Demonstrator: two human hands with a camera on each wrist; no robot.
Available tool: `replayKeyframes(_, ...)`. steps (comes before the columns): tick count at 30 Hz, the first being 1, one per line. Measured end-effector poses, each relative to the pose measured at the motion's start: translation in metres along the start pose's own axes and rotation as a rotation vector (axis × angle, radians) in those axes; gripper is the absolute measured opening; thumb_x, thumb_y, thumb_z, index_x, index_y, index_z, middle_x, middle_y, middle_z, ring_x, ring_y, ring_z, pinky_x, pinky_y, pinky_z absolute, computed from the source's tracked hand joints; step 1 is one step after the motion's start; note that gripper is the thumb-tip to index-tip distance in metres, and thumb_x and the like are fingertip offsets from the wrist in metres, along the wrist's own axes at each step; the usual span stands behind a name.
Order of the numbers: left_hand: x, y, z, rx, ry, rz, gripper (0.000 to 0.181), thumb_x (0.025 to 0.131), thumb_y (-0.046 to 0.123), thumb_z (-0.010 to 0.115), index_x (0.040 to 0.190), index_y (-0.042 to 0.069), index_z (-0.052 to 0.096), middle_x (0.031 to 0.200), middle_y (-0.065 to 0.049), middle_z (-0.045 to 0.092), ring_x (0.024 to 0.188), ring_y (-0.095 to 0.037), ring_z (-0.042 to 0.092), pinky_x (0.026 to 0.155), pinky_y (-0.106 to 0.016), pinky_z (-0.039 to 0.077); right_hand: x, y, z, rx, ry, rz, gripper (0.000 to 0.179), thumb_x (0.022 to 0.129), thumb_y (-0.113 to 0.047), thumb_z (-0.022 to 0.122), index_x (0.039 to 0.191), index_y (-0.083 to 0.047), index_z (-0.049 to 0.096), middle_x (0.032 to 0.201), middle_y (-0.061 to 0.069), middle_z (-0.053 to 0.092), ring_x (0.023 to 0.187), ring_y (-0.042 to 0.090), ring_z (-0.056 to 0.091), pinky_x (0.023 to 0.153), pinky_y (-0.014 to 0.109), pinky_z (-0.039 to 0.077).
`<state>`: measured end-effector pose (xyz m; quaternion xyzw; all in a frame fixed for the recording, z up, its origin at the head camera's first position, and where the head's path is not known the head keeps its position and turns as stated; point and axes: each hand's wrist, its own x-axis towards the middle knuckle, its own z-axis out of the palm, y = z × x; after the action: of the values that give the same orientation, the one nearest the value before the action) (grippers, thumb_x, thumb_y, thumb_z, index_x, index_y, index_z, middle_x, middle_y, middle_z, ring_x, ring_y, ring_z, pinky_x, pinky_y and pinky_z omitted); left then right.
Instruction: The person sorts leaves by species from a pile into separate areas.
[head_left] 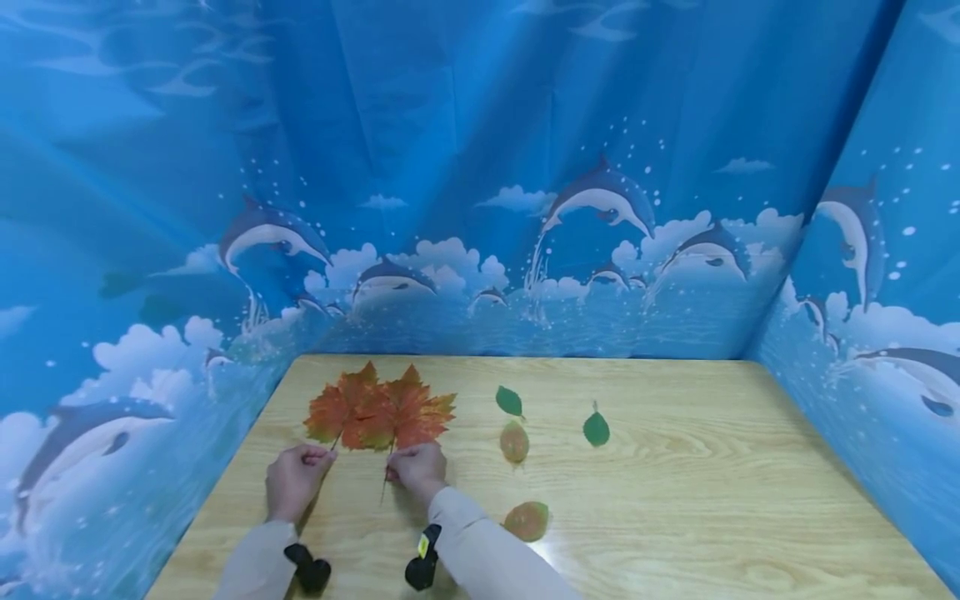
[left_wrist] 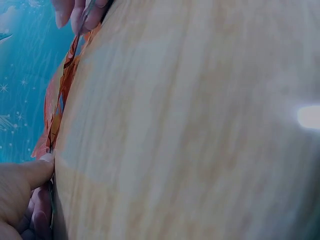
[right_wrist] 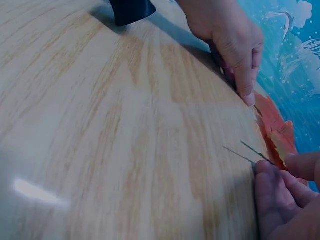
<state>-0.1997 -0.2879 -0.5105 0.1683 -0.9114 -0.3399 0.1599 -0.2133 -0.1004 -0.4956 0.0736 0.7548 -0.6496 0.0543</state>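
Two orange-red maple leaves lie side by side at the far left of the table, the left leaf (head_left: 330,410) partly overlapping the right leaf (head_left: 412,408). My left hand (head_left: 296,482) pinches the stem of the left leaf between thumb and fingers. With its fingertips, my right hand (head_left: 422,468) pinches the stem of the right leaf, whose thin end sticks out below the fingers. The right wrist view shows two thin stem ends (right_wrist: 240,153) beside the right fingers. In the left wrist view the leaves (left_wrist: 62,95) appear edge-on between both hands.
Right of the hands lie two small green leaves (head_left: 508,401) (head_left: 596,429) and two reddish-green leaves (head_left: 514,442) (head_left: 527,522). The wooden table (head_left: 712,483) meets a blue dolphin-print curtain (head_left: 480,167) at its back and sides. Black wrist devices (head_left: 423,558) sit on both sleeves.
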Motion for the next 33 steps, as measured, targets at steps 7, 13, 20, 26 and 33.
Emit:
replayKeyframes(7, -0.001, 0.000, 0.000, -0.009, -0.018, -0.011, 0.021, 0.085, 0.020, 0.073, 0.088, -0.001, 0.073, 0.073, -0.006, 0.069, 0.063, -0.017, 0.061, 0.058, -0.031, 0.046, -0.005, -0.007, -0.006, 0.037, -0.074, 0.039, 0.006, 0.079, 0.003, 0.069, 0.081, 0.005, 0.074, 0.065, 0.011, 0.070, 0.056, 0.012, 0.066, 0.054, 0.025, 0.054)
replayKeyframes(13, -0.002, -0.001, 0.001, -0.017, -0.022, -0.003, 0.022, 0.085, 0.021, 0.073, 0.089, -0.001, 0.073, 0.074, -0.007, 0.069, 0.065, -0.017, 0.062, 0.059, -0.033, 0.047, -0.006, -0.008, -0.012, 0.026, -0.139, 0.041, 0.007, 0.081, 0.001, 0.068, 0.084, 0.004, 0.073, 0.069, 0.011, 0.070, 0.061, 0.015, 0.068, 0.059, 0.027, 0.056)
replayKeyframes(20, -0.002, -0.001, 0.001, -0.018, -0.011, 0.007, 0.022, 0.084, 0.021, 0.073, 0.088, 0.000, 0.073, 0.073, -0.006, 0.069, 0.064, -0.017, 0.062, 0.059, -0.033, 0.047, -0.005, -0.005, -0.016, 0.016, -0.166, 0.024, 0.011, 0.080, 0.002, 0.066, 0.089, 0.005, 0.073, 0.073, 0.012, 0.071, 0.064, 0.016, 0.068, 0.061, 0.027, 0.056)
replayKeyframes(26, -0.004, 0.001, 0.000, -0.025, -0.016, 0.009, 0.022, 0.084, 0.019, 0.074, 0.089, -0.002, 0.073, 0.074, -0.008, 0.070, 0.064, -0.018, 0.062, 0.059, -0.034, 0.047, -0.003, -0.010, -0.024, 0.063, -0.206, 0.005, 0.013, 0.080, 0.003, 0.067, 0.091, 0.009, 0.071, 0.077, 0.014, 0.071, 0.069, 0.018, 0.069, 0.065, 0.030, 0.057)
replayKeyframes(33, -0.004, 0.002, -0.002, -0.019, -0.001, 0.005, 0.023, 0.085, 0.020, 0.073, 0.089, -0.003, 0.072, 0.074, -0.010, 0.069, 0.065, -0.022, 0.063, 0.060, -0.036, 0.048, 0.009, -0.025, -0.063, -0.009, -0.361, -0.062, 0.023, 0.089, -0.010, 0.068, 0.106, 0.005, 0.069, 0.094, 0.016, 0.071, 0.088, 0.030, 0.068, 0.078, 0.038, 0.056)
